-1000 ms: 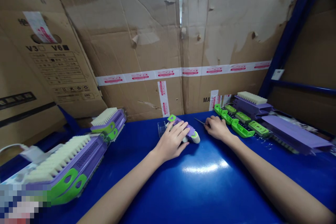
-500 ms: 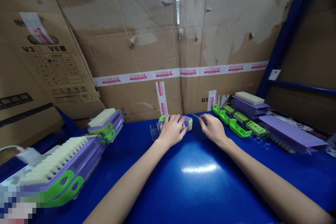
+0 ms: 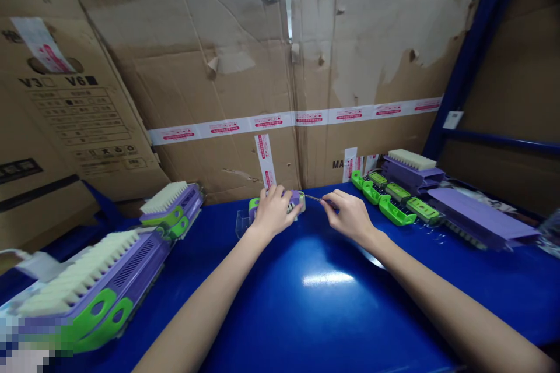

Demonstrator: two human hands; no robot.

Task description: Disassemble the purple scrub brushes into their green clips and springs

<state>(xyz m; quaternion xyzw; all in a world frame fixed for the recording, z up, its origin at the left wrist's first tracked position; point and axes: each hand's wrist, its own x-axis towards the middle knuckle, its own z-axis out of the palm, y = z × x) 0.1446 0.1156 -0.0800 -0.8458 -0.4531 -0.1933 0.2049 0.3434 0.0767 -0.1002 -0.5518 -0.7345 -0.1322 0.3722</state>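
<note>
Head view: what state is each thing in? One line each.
left hand: curled over the purple-green device
purple-green device: lying on the blue table
right hand: pinching a thin tool
thin tool: pointing at the device's end, contact unclear
left-side brushes: stacked, top bristles up
green parts: in a row
cardboard panels: upright, top edges torn

White glare (image 3: pixel 328 278) on blue tabletop (image 3: pixel 280 326)
</note>
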